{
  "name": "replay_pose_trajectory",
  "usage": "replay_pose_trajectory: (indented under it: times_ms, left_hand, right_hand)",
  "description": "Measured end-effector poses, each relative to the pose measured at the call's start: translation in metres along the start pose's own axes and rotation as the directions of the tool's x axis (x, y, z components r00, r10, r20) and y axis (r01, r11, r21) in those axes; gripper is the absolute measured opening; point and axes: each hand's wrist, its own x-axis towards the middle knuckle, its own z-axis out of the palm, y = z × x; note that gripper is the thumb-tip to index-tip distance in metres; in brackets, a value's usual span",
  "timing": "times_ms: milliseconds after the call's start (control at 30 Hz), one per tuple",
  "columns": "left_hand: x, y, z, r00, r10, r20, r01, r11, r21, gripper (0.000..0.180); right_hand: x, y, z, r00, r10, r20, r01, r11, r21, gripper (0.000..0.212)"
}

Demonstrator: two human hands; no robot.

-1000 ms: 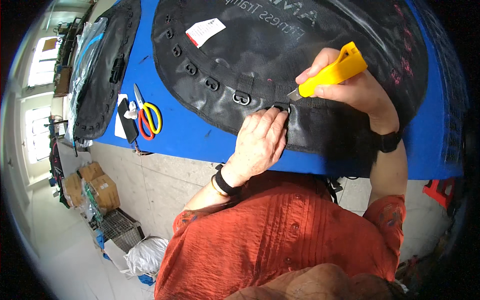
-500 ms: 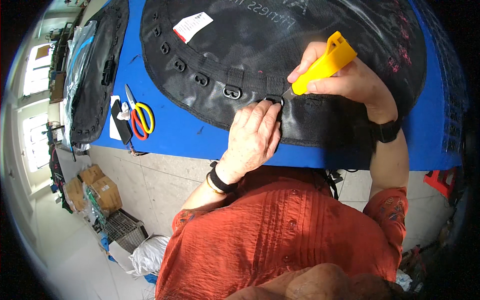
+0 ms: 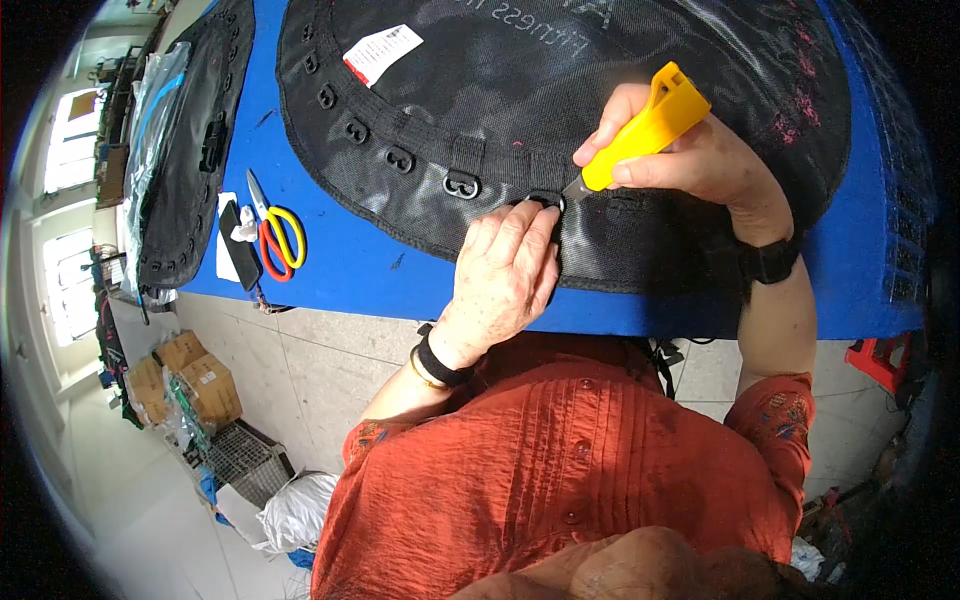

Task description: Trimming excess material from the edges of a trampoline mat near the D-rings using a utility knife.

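On blue table (image 3: 350, 245): rounded black mesh mat (image 3: 480, 90), left hand (image 3: 503, 265) holding ring (image 3: 547, 195), right hand (image 3: 705, 165) gripping yellow cutter (image 3: 648, 125)

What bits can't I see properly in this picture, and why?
Head view: part of the black loop, covered by the left hand.
Head view: the black mat's far edge, cut off by the picture's top.
Head view: some fingers of the right hand, behind the yellow knife.
Head view: whether the blade touches the loop; too small to tell.
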Motion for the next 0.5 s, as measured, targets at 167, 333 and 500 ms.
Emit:
replay_pose_trajectory:
  times_ms: [167,333,500]
  left_hand:
    - [-0.0005,-0.0006,0.0001,1.0,-0.004,0.002,0.004,1.0,0.006,0.05]
    - [0.0,-0.0003,0.0001,1.0,0.001,0.0,-0.001,1.0,0.007,0.05]
    - [0.0002,-0.0004,0.0002,1.0,0.001,0.002,-0.001,1.0,0.002,0.05]
  right_hand:
    - [0.0008,-0.0011,0.0016,0.999,0.041,-0.024,-0.039,0.998,0.045,0.026]
    - [0.0,-0.0031,0.0007,0.999,0.034,-0.022,-0.033,0.999,0.027,0.026]
    - [-0.0001,-0.0003,0.0029,0.998,0.051,-0.026,-0.049,0.996,0.081,0.026]
